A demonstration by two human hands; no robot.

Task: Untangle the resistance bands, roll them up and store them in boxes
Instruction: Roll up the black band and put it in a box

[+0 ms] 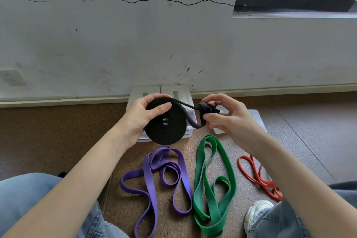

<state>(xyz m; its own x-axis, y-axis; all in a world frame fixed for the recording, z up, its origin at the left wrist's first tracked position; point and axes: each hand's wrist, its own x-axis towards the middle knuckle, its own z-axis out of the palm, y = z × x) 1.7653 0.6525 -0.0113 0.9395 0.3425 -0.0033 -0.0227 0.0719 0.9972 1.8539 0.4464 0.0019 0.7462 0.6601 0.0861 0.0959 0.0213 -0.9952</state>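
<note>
So, mid-frame: my left hand [144, 114] grips the black roll [166, 121], thumb on its face, fingers curled over the top rim. The loose tail [190, 109] runs off to the right into my right hand [228, 118], fingers pinching the bunched end [207, 109]. The tail's long axis is basically left-right, so I reckon the right hand does the wrapping. Both forearms reach up from the bottom corners. Box [146, 91] sits right behind the roll. Purple [154, 179], green [212, 179] and red [258, 177] bands wait on the floor below.
</note>
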